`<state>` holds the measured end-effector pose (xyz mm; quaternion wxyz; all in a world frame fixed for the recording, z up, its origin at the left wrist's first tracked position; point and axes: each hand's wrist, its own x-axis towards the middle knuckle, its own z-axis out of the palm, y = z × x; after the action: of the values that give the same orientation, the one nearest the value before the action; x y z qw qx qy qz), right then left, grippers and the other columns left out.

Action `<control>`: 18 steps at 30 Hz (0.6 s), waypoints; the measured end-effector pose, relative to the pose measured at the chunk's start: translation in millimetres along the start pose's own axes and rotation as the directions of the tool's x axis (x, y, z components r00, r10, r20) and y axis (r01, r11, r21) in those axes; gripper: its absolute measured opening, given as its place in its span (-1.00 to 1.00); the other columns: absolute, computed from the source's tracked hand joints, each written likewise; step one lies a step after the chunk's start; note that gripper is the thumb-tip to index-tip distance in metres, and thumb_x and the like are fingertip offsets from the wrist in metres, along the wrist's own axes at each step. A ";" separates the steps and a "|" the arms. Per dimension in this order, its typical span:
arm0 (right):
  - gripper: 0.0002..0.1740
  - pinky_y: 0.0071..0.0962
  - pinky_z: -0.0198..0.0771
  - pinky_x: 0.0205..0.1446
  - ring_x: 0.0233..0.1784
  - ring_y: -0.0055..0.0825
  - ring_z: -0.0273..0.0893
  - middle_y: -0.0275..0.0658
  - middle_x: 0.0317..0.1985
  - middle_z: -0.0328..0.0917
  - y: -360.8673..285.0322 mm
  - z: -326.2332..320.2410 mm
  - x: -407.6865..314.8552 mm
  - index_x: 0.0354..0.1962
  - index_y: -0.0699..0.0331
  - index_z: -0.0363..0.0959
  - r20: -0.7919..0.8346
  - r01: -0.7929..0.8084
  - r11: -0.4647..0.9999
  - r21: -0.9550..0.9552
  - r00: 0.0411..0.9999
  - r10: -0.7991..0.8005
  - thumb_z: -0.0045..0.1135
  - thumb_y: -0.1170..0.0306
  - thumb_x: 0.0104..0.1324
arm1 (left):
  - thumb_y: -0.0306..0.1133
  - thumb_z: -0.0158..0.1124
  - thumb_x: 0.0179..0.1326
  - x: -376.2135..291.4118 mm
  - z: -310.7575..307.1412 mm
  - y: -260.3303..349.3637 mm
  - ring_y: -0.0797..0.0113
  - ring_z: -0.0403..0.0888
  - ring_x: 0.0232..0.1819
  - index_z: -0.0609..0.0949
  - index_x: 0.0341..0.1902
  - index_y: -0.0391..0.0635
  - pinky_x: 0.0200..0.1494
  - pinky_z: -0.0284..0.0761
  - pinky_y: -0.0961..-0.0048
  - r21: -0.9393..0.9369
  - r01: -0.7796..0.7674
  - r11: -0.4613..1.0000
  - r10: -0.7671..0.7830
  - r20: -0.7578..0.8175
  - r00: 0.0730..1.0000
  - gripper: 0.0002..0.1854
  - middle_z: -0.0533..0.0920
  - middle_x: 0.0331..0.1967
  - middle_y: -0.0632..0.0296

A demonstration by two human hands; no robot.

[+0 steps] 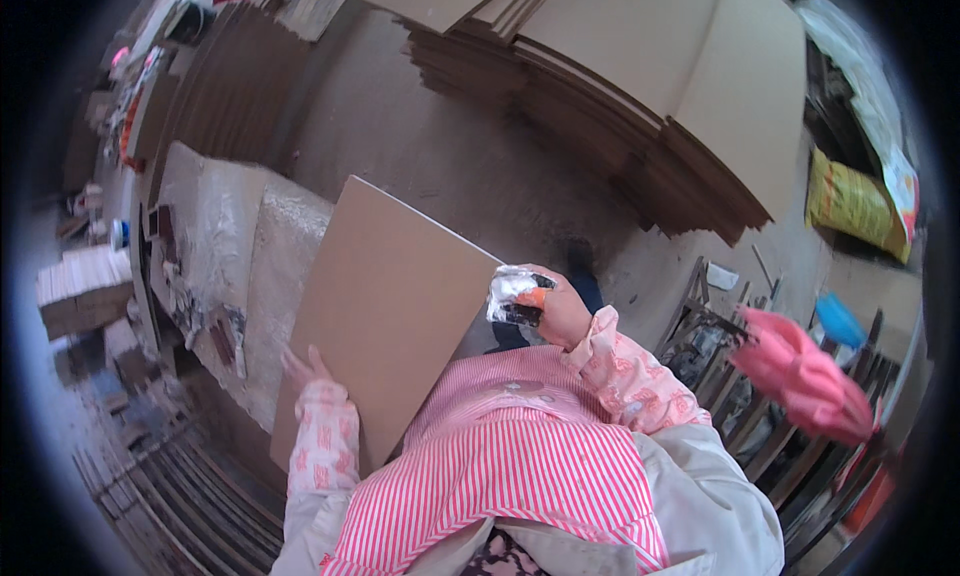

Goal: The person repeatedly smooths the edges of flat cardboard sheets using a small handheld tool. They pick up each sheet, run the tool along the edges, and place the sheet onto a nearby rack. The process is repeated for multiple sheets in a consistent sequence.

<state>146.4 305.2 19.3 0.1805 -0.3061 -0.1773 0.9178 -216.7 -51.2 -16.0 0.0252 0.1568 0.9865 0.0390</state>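
Note:
A flat brown board (390, 291), probably fibreboard, lies at a slant in front of me, partly over a paste-smeared work surface. White shows along its far edge. My left hand (306, 370) rests at the board's left edge, its fingers spread and slightly blurred. In my right hand (564, 313) is a dark, flat scraper (527, 315) loaded with white paste (511, 285). The scraper is beside the board's right corner; whether they touch is unclear. An orange covering shows on one right-hand finger.
Stacked brown boards (622, 43) fill the far side, and another stack (225, 88) stands left. The work surface (289, 235) bears plastic film. At right are a slatted wooden rack (739, 407), a pink cloth (802, 373) and a yellow sack (855, 201).

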 end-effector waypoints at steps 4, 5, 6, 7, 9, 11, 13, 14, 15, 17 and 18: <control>-0.70 -0.35 0.63 0.20 0.03 -0.36 0.72 -0.17 0.01 0.70 18.2 9.8 -3.1 0.08 0.39 0.54 -0.086 0.102 0.981 0.165 0.992 -0.089 -0.04 0.61 0.48 | 0.02 0.22 0.45 -14.8 -13.8 -57.1 -0.19 0.05 0.64 0.16 0.61 -0.28 0.63 0.01 -0.03 -0.008 -0.153 0.988 0.153 0.042 0.987 -0.12 0.13 0.61 -0.28; -0.70 -0.34 0.63 0.20 0.03 -0.36 0.72 -0.16 0.01 0.69 19.7 11.4 -3.8 0.08 0.39 0.54 -0.074 0.136 0.976 0.170 0.989 -0.125 -0.06 0.62 0.47 | 0.01 0.23 0.44 -16.2 -14.6 -57.8 -0.19 0.04 0.64 0.15 0.62 -0.27 0.64 0.00 -0.04 -0.015 -0.189 0.982 0.189 0.023 0.982 -0.12 0.13 0.60 -0.28; -0.68 -0.34 0.63 0.20 0.03 -0.35 0.72 -0.15 0.01 0.69 20.8 13.1 -4.4 0.09 0.40 0.54 -0.093 0.164 0.972 0.167 0.984 -0.150 -0.08 0.62 0.47 | 0.01 0.25 0.43 -22.8 -16.3 -57.3 -0.19 0.04 0.64 0.15 0.62 -0.27 0.64 -0.01 -0.04 -0.024 -0.212 0.977 0.212 0.016 0.977 -0.11 0.13 0.60 -0.28; -0.67 -0.33 0.63 0.21 0.04 -0.35 0.72 -0.15 0.01 0.69 20.7 14.6 -5.5 0.09 0.40 0.54 -0.081 0.190 0.967 0.173 0.981 -0.178 -0.10 0.63 0.47 | 0.01 0.26 0.42 -30.0 -16.9 -54.3 -0.19 0.03 0.64 0.15 0.62 -0.27 0.64 -0.02 -0.05 -0.040 -0.268 0.962 0.268 -0.017 0.963 -0.10 0.13 0.60 -0.28; -0.63 -0.34 0.61 0.21 0.01 -0.35 0.71 -0.16 -0.01 0.69 17.2 15.7 -8.2 0.08 0.42 0.53 -0.181 0.255 0.954 0.157 0.957 -0.226 -0.04 0.67 0.35 | 0.06 0.25 0.40 -46.8 -16.0 -43.3 -0.20 0.01 0.65 0.14 0.62 -0.28 0.65 -0.05 -0.07 -0.013 -0.221 0.975 0.221 0.035 0.975 -0.07 0.12 0.61 -0.28; -0.63 -0.33 0.61 0.21 0.01 -0.35 0.71 -0.16 -0.01 0.69 13.1 12.8 -12.1 0.09 0.41 0.53 -0.250 0.325 0.923 0.209 0.930 -0.271 -0.03 0.67 0.35 | 0.11 0.25 0.39 -65.0 -11.6 -30.8 -0.21 -0.01 0.66 0.13 0.62 -0.29 0.65 -0.07 -0.09 -0.005 -0.194 0.981 0.194 0.029 0.981 -0.04 0.10 0.62 -0.28; -0.59 -0.37 0.58 0.20 0.00 -0.38 0.70 -0.17 -0.02 0.69 11.6 4.9 -15.7 0.11 0.41 0.55 -0.312 0.451 0.892 0.023 0.851 -0.422 -0.06 0.67 0.35 | 0.16 0.23 0.38 -82.7 -3.7 -18.1 -0.21 -0.04 0.67 0.13 0.62 -0.30 0.66 -0.10 -0.10 -0.013 -0.146 0.989 0.146 0.003 0.989 -0.01 0.08 0.62 -0.29; -0.58 -0.39 0.58 0.20 0.00 -0.39 0.69 -0.18 -0.02 0.69 11.7 -1.1 -16.2 0.12 0.41 0.55 -0.343 0.499 0.863 -0.082 0.799 -0.494 -0.09 0.67 0.35 | 0.19 0.19 0.40 -88.1 -0.9 -12.5 -0.17 -0.05 0.68 0.14 0.62 -0.30 0.67 -0.13 -0.08 0.013 -0.104 0.994 0.104 0.007 0.995 -0.02 0.06 0.64 -0.27; -0.56 -0.40 0.57 0.20 -0.01 -0.40 0.69 -0.19 -0.03 0.69 12.6 -7.4 -15.7 0.13 0.42 0.55 -0.343 0.551 0.814 -0.184 0.740 -0.578 -0.12 0.67 0.36 | 0.18 0.18 0.41 -90.3 -0.1 -8.5 -0.15 -0.05 0.68 0.14 0.62 -0.29 0.67 -0.14 -0.07 0.015 -0.133 0.991 0.133 -0.013 0.991 -0.03 0.07 0.64 -0.24; -0.55 -0.45 0.55 0.17 -0.02 -0.47 0.67 -0.24 -0.06 0.70 17.9 -19.9 -12.1 0.14 0.38 0.57 -0.355 0.555 0.762 -0.334 0.675 -0.647 -0.02 0.66 0.33 | 0.17 0.16 0.43 -94.6 -1.7 -5.3 -0.11 -0.04 0.68 0.14 0.63 -0.27 0.68 -0.15 -0.06 0.015 -0.193 0.981 0.193 -0.032 0.981 -0.05 0.07 0.65 -0.20; -0.56 -0.46 0.54 0.17 -0.02 -0.48 0.66 -0.25 -0.06 0.70 21.1 -23.7 -6.1 0.14 0.37 0.58 -0.349 0.546 0.737 -0.399 0.652 -0.673 0.01 0.65 0.32 | 0.17 0.14 0.44 -95.7 -2.5 -3.0 -0.10 -0.03 0.69 0.13 0.63 -0.26 0.67 -0.14 -0.06 0.023 -0.181 0.983 0.182 -0.013 0.983 -0.06 0.08 0.65 -0.18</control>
<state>161.1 289.3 -4.6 0.4766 -0.4617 -0.3388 0.6670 -127.0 -84.0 -10.2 0.0124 0.2461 0.9687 0.0316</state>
